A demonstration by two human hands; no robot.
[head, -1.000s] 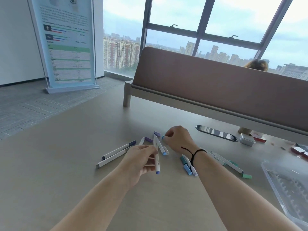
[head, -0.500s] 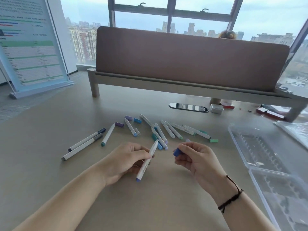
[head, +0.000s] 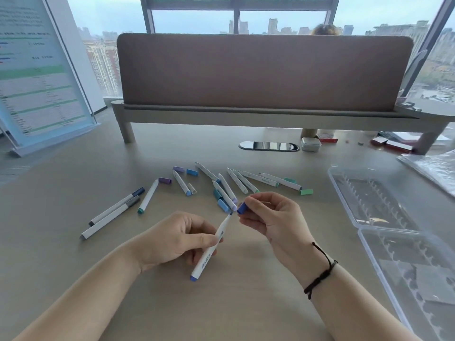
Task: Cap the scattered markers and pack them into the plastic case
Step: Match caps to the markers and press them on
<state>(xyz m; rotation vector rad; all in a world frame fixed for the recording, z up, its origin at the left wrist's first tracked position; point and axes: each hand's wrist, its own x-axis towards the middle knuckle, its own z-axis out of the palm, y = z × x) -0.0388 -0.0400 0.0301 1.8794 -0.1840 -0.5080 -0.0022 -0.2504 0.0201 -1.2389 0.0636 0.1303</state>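
Observation:
My left hand (head: pixel 172 239) grips a white marker with a blue end (head: pixel 209 252), tip pointing up and to the right. My right hand (head: pixel 268 217) pinches a dark blue cap (head: pixel 242 208) just beside that tip, a small gap between them. Several uncapped white markers (head: pixel 236 185) and loose caps (head: pixel 306 192) lie scattered on the desk beyond my hands. Two capped markers (head: pixel 115 210) lie side by side at the left. The clear plastic case (head: pixel 384 217) lies open at the right, its slotted halves holding no markers.
A brown desk divider (head: pixel 263 72) on grey legs spans the back of the desk. A black cable grommet (head: pixel 269 145) and a small grey box (head: pixel 311 144) sit under it. A standing sign (head: pixel 37 70) is at the far left, a plastic bag (head: pixel 433 168) at the far right.
My right hand picked up the blue cap from the pile and brought it toward me. Both hands came together, and the cap now sits close to the marker tip. My view tilted down.

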